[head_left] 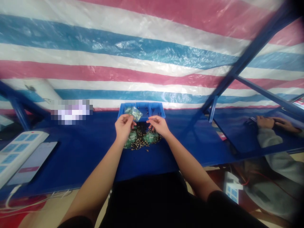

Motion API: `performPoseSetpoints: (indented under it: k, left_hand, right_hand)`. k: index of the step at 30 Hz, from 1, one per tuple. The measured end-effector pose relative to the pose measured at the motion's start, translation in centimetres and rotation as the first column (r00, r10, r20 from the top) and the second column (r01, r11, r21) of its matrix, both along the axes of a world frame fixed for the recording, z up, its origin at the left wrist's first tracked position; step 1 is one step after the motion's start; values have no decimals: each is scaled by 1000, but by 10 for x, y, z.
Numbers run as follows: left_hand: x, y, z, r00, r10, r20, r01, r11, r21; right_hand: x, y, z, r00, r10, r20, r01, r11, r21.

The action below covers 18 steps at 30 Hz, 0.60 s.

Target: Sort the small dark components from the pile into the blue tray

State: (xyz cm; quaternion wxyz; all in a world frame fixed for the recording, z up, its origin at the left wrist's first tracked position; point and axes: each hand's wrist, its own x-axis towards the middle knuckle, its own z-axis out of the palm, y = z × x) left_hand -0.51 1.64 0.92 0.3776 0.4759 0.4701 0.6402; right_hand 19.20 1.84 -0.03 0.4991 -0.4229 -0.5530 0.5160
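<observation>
My left hand [123, 127] is closed, thumb against fingers, at the edge of a small clear plastic bag [136, 113] with a greenish tint. The bag lies over the front left of a blue divided tray [162, 107]. Just to the right, my right hand [159, 125] has its thumb and forefinger brought together; anything between them is too small to make out. Below both hands is a pile of small brass-and-black metal parts [139, 144], looking like screws or connectors. Greenish plastic bags [150, 137] lie among them. Several dark small pieces sit in the tray's compartments.
A white power strip [23, 142] and a phone [35, 163] with a cable lie at the left of the blue table [90, 152]. Blue metal posts [228, 84] slant up at the right. Beyond them are another person's hands [273, 123]. Striped plastic sheeting [142, 47] hangs behind.
</observation>
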Motion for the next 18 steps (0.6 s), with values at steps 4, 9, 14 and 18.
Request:
performPoseSetpoints:
  k: [4, 9, 14, 18]
  left_hand:
    - [-7, 12, -3, 986, 66, 153, -48, 992, -116]
    - [-14, 14, -8, 984, 170, 61, -159, 976, -150]
    - [-23, 9, -8, 902, 257, -348, -281, 959, -20]
    - [-29, 12, -8, 796, 191, -574, -259, 965, -39]
  right_hand:
    - [0, 1, -2, 999, -18, 29, 18, 1000, 4]
    - [1, 0, -1, 1000, -17, 23, 16, 1000, 20]
    - [1, 0, 1, 997, -33, 72, 32, 999, 20]
    - [1, -1, 0, 990, -36, 138, 29, 998, 54]
